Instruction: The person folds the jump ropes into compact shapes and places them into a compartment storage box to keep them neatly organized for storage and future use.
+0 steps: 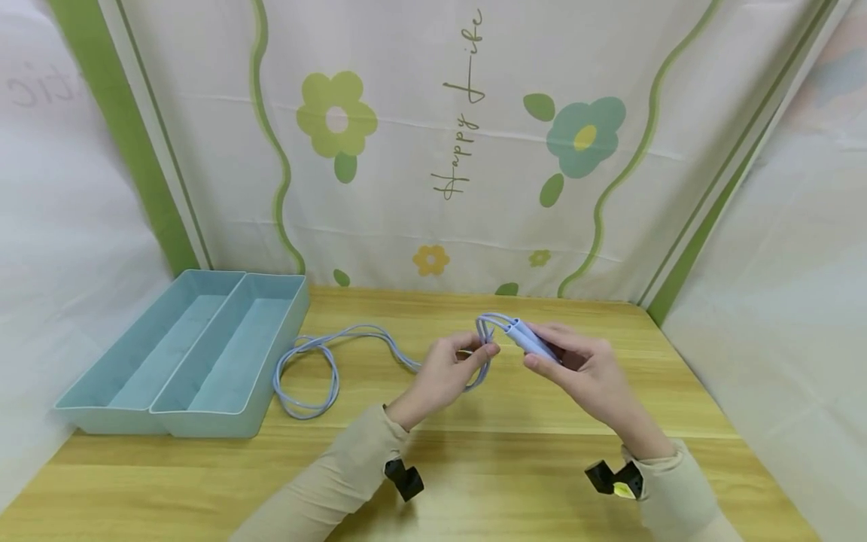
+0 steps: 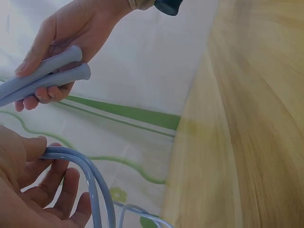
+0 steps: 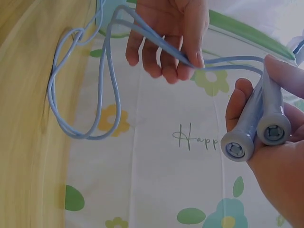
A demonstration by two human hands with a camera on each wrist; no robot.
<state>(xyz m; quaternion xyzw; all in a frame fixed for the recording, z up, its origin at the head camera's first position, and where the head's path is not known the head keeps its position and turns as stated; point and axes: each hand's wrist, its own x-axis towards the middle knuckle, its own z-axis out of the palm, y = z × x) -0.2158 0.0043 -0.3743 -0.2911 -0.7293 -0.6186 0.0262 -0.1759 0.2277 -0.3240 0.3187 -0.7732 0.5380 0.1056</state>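
A blue jump rope has two handles point(image 1: 530, 340) side by side in the grip of my right hand point(image 1: 589, 373). In the right wrist view the handle ends point(image 3: 237, 145) point toward the camera. My left hand point(image 1: 443, 369) pinches the doubled cord point(image 2: 78, 154) between thumb and index finger, a short way from the handles. The other fingers of that hand are loosely bent in the left wrist view. From my left hand the cord drops in a loop point(image 3: 54, 95) and runs left, where a looped part point(image 1: 336, 384) lies on the table.
Two light-blue rectangular bins point(image 1: 230, 414) stand side by side on the left of the wooden table point(image 1: 515, 482). A white curtain with flower prints point(image 1: 406, 188) hangs behind the table, and white sheets hang at both sides.
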